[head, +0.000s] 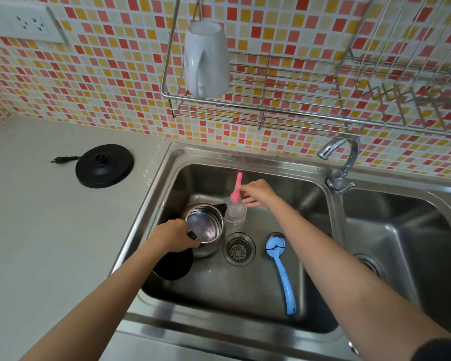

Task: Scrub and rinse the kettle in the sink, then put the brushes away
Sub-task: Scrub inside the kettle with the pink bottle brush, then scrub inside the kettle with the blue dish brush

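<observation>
1. The left hand [173,235] is curling around the handle of the kettle [205,227], holding it upright on the floor of the sink [297,199]. The kettle's black lid [173,265] is hanging open just under that wrist.
2. The right hand [258,194] is pinching the top of the pink brush [237,190] between thumb and forefinger, with the other fingers lying loosely spread.
3. The pink brush is standing nearly upright between the two hands, its pale lower end resting beside the kettle's spout.
4. A blue brush [281,272] is lying flat under the right forearm, with the drain [238,248] sitting between it and the kettle.
5. The tap [341,157] is rising beyond the right hand.
6. A black kettle base [104,165] is sitting on the counter [50,230] out past the left hand.
7. A white mug [206,58] is sitting upside down on the wire rack [284,82] above both hands.
</observation>
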